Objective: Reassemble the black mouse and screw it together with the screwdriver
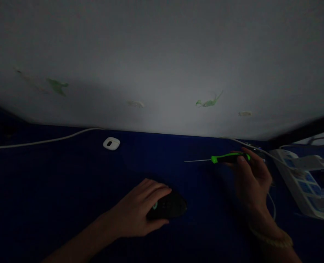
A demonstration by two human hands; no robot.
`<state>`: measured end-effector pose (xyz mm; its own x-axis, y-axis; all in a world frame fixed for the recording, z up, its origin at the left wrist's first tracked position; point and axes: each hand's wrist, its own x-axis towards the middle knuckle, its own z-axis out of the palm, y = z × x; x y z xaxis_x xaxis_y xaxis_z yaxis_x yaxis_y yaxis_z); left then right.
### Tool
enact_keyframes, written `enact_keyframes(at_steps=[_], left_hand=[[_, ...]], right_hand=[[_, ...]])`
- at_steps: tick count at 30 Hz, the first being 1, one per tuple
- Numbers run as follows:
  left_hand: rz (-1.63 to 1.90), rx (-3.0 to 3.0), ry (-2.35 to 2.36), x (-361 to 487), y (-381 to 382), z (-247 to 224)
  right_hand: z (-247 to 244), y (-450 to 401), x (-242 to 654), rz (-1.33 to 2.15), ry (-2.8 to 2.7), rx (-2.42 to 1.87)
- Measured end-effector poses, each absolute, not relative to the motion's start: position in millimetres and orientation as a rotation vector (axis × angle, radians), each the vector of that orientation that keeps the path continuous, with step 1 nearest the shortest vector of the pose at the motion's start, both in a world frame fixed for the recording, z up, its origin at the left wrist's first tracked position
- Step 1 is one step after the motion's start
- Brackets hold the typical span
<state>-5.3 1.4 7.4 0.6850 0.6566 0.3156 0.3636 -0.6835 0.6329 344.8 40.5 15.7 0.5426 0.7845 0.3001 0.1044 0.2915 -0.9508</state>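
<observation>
My left hand (140,208) grips a dark computer mouse (171,205) on the blue table, thumb on the near side and fingers along the far side. The mouse shows its underside or a marked face, too dim to tell which. To the right, my right hand (251,179) holds a screwdriver (228,157) by its black and green handle, between thumb and fingers. Its thin metal shaft points left, beyond the mouse and apart from it.
A white earbud case (111,143) lies at the back left, near a white cable (55,139). On the right is a white power strip (293,186) with a plug and cables. A pale wall (162,65) with peeling patches rises behind the blue table (68,175).
</observation>
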Motion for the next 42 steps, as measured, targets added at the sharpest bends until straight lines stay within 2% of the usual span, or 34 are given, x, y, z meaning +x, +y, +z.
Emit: enact_keyframes(at_steps=[17,33,42], left_hand=[[0.735,2.341,0.78,-4.6,1.2,7.3],[0.783,2.355,0.928,-1.4,3.9,9.2],[0.828,2.377,0.905,-0.9,4.3,9.6]], right_hand=[[21.7,41.5,350.2,0.572,-0.844,-1.195],[37.5,28.0,330.4,0.842,-0.756,-1.129],[36.3,22.7,325.3,0.885,-0.776,-1.151]])
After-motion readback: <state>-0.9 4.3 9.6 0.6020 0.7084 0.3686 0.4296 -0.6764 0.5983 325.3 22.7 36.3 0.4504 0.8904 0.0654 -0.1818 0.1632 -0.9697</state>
